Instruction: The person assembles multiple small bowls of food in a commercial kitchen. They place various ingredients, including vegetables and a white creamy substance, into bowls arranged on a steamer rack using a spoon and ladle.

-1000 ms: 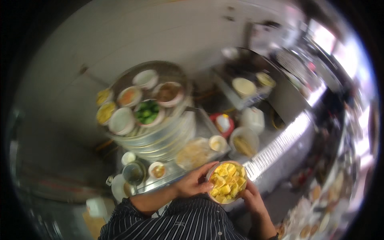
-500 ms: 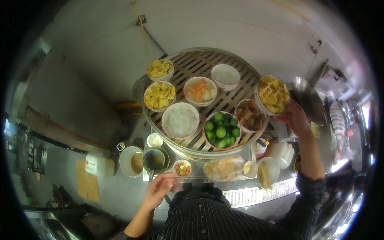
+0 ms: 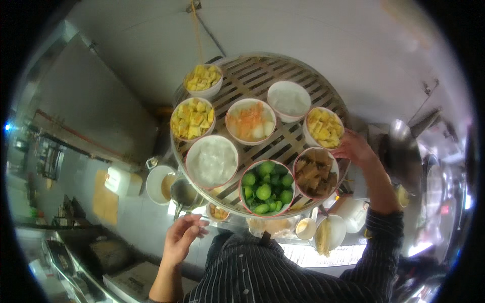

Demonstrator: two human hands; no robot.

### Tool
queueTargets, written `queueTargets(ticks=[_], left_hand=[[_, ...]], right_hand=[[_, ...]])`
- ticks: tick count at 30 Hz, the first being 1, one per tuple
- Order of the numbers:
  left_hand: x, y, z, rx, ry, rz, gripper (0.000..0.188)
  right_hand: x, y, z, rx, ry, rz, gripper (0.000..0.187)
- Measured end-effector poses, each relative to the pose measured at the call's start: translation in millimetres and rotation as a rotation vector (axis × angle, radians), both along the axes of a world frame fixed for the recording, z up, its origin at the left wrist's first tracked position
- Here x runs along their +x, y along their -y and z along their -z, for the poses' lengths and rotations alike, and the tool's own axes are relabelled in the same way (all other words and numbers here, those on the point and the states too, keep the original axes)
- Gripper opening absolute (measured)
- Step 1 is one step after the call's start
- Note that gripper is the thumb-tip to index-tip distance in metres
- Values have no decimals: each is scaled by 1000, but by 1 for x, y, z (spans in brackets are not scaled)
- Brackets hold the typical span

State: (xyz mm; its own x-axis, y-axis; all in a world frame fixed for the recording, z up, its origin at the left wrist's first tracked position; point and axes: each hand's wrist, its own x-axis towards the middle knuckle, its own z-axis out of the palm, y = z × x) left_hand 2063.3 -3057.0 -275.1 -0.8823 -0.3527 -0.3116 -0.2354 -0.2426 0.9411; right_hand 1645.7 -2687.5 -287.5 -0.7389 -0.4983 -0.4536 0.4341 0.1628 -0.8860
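My right hand [image 3: 353, 146] grips the lower right side of a white bowl of yellow chunks [image 3: 324, 127], at the right part of a round slatted steamer rack [image 3: 299, 132]. Just below that bowl sits one of brown cubes [image 3: 316, 172], and beside it a bowl of green cut vegetables [image 3: 267, 187]. Toward the middle is a bowl of orange shreds and pale pieces [image 3: 251, 121]. Two more bowls of yellow chunks [image 3: 192, 119] line the rack's left side. My left hand [image 3: 184, 237] hangs empty below the rack, its fingers loosely apart.
Two bowls with whitish, translucent contents [image 3: 212, 161] also stand on the rack. Under its near edge are a dark-handled pot [image 3: 186, 194], a white bucket [image 3: 161, 185], a small bowl of brownish pieces [image 3: 218, 212] and a cup [image 3: 306, 229]. A metal wok [image 3: 403, 146] is at right.
My right hand has brought the bowl of yellow chunks leftward onto the rack, above the brown cubes. My left hand has shifted slightly left and down. The view has moved closer to the rack.
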Motion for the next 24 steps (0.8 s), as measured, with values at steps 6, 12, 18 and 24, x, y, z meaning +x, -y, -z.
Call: queueTargets(ticks=[6, 12, 18, 24], left_hand=[[8, -9, 26, 11, 120, 51, 28], [50, 3, 163, -128, 421, 42, 31], [75, -13, 265, 27, 482, -12, 36], [57, 17, 275, -14, 443, -156, 33]], right_hand=[[-3, -33, -11, 215, -209, -67, 42], [29, -134, -19, 189, -547, 357, 49], [130, -254, 60, 225, -293, 431, 41], [279, -296, 267, 56, 530, 365, 31]])
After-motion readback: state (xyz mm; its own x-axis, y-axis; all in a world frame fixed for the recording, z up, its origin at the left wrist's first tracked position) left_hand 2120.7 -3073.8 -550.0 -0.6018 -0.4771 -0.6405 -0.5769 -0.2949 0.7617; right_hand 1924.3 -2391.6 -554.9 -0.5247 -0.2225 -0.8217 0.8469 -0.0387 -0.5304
